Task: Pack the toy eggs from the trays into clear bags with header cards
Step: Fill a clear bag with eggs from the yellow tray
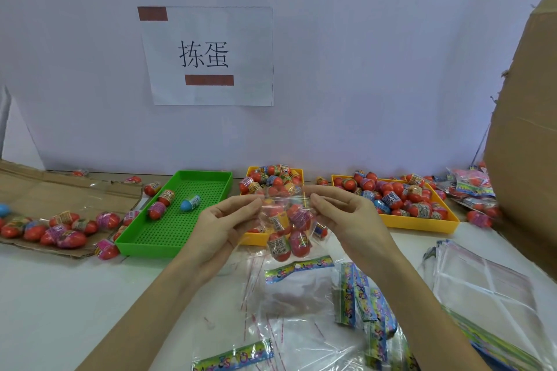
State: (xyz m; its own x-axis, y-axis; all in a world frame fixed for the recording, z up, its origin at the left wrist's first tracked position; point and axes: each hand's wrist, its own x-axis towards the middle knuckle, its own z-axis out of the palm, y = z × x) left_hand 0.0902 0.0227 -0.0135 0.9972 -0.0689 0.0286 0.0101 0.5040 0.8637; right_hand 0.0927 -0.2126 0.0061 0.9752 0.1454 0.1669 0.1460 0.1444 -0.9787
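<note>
Sealing step: left hand [220, 220] & right hand [343, 214] each pinch the filled clear bag's [286, 229] mouth above the counter [90, 295]. Next, probably: header card [298, 268] on top.

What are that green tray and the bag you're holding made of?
The green tray looks like moulded plastic: uniform glossy colour, studded grid floor. The bag seems thin clear plastic film: the eggs show through it, and it crinkles and glints.

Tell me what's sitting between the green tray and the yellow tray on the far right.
In the head view, another yellow tray heaped with toy eggs sits between the green tray and the far-right yellow tray. The held clear bag partly hides it.
</note>
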